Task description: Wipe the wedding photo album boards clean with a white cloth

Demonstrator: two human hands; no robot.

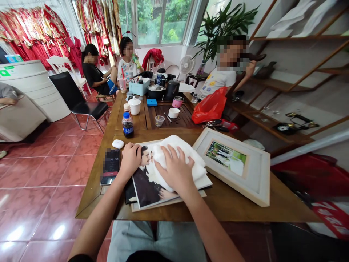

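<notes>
A large photo print [145,187] of a couple lies on a small stack of boards at the table's front. My left hand [131,160] is at its upper left edge, fingers bent and close together over the border; the thumb is mostly hidden. With fingers spread, my right hand [176,167] lies flat on a bunched white cloth or soft paper wad [197,165], which covers the print's right part. To the right, a pale wooden frame [261,178] holds a smaller outdoor picture [226,156] inside a wide white border.
Left of the print are a phone [110,167] and a white case [118,144]. Beyond stand a dark drink bottle [128,125], a lidded white pot [134,106], a small white bowl [173,112] and a red plastic bag [209,107]. Three people sit around the table's far part.
</notes>
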